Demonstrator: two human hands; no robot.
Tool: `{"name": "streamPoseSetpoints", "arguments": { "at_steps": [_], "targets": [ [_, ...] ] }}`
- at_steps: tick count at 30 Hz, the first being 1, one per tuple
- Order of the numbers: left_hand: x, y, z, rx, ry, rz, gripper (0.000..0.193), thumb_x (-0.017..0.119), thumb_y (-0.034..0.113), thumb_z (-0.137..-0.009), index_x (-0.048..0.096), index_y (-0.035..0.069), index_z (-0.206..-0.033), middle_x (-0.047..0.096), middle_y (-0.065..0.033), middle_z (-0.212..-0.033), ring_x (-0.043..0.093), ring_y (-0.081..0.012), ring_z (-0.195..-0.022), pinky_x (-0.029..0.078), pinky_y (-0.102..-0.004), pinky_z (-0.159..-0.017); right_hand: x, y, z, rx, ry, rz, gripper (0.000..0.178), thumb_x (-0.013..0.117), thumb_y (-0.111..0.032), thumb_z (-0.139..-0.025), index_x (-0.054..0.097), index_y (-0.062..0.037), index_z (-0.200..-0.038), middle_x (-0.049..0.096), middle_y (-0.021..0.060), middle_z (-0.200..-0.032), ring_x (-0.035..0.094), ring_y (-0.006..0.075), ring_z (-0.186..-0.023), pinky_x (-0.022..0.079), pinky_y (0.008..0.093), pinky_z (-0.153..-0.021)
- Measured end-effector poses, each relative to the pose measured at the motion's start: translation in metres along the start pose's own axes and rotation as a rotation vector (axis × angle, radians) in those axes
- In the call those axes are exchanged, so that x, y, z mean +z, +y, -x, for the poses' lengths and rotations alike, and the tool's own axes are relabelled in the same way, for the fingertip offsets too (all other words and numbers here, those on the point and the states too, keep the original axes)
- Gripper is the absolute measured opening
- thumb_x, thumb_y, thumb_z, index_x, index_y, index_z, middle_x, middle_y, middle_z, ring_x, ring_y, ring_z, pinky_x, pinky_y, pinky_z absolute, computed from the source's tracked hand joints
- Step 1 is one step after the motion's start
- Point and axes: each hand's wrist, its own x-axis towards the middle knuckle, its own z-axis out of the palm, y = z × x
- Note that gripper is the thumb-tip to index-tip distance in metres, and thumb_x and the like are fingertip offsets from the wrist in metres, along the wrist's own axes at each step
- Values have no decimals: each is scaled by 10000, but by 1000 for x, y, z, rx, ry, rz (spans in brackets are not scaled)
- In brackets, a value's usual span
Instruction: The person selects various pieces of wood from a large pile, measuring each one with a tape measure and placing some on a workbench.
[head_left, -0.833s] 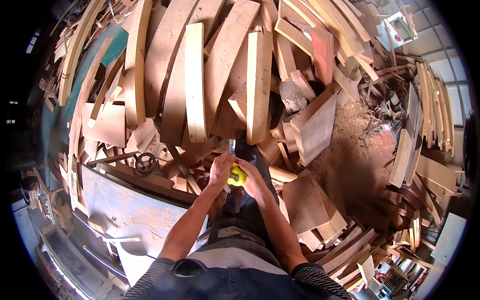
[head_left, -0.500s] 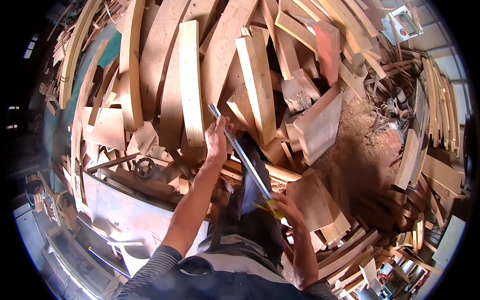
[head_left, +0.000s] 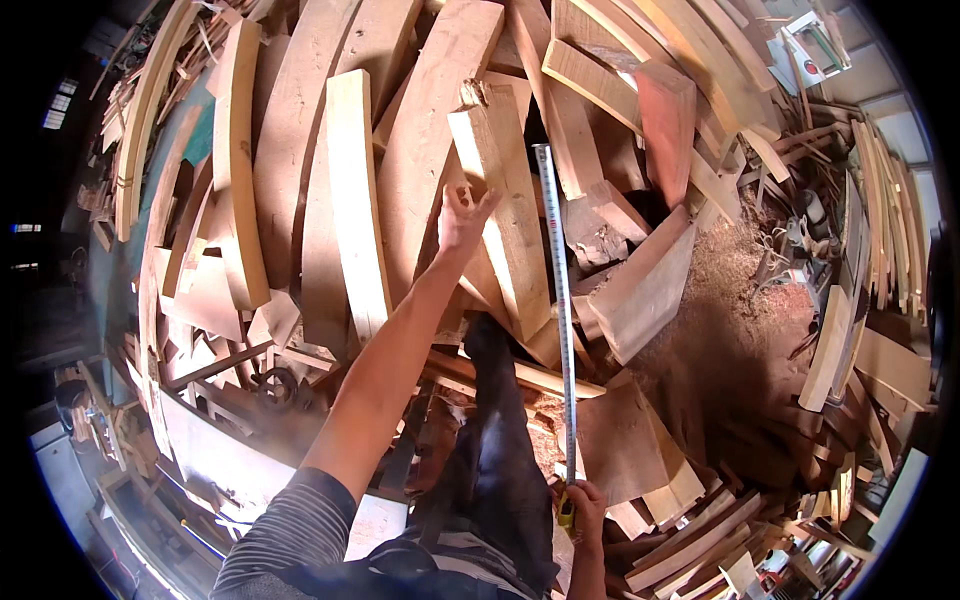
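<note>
My right hand [head_left: 588, 508], low in the picture, is closed around a yellow tape measure [head_left: 567, 512]. Its metal blade [head_left: 561, 290] runs out long and straight away from me, its tip beside the far part of a thick squared timber [head_left: 515, 220]. My left hand [head_left: 465, 218] reaches forward with fingers apart and nothing in them. It is at the left side of that timber; whether the fingertips touch it I cannot tell. The timber's far end is rough and broken. Left of it lies a pale, narrow board [head_left: 355, 190].
Wide planks [head_left: 300, 150] and offcuts are heaped in front of me. A reddish block [head_left: 668, 130] leans at the right of the heap. Sawdust [head_left: 735, 240] covers ground further right. A pale machine table [head_left: 225, 450] stands at lower left, and stacked boards [head_left: 700, 540] lie at lower right.
My left hand has let go of the tape blade's end and moved forward to the squared timber. My right hand has lowered, and the blade now points nearly straight ahead.
</note>
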Motion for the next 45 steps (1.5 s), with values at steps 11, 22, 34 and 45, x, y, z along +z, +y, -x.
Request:
{"name": "streamPoseSetpoints", "arguments": {
  "at_steps": [11, 22, 34, 45],
  "targets": [
    [1, 12, 18, -87, -128, 418, 570, 854, 331, -801, 680, -67, -1170, 736, -175, -1095, 724, -224, -952, 590, -341, -847, 25, -38, 7, -126, 95, -30, 136, 690, -54, -876, 737, 30, -972, 704, 53, -839, 630, 111, -728, 488, 252, -669],
    [-193, 59, 171, -14, 93, 966, 662, 717, 378, -946, 499, -26, -1424, 594, -93, -1322, 544, -201, -1229, 395, -355, -1112, 26, -137, 57, -538, -168, 294, 136, 667, -36, -890, 755, -1, -988, 682, -14, -815, 600, 67, -701, 453, 217, -633],
    [-295, 31, 316, -48, 233, 958, 777, 612, 511, -960, 414, 10, -1520, 457, -210, -1505, 476, -359, -1354, 402, -522, -1133, 21, -101, 122, -636, -244, 760, 231, 666, -172, -874, 744, 37, -933, 693, 48, -785, 639, 116, -721, 502, 287, -656],
    [-305, 0, 351, -240, 220, 870, 850, 579, 708, -894, 389, 216, -1560, 390, -33, -1585, 373, -289, -1435, 330, -540, -1128, -5, -15, 65, -596, -218, 688, 252, 709, -203, -863, 774, -9, -1011, 755, 65, -855, 659, 112, -772, 527, 280, -709]
  ]
}}
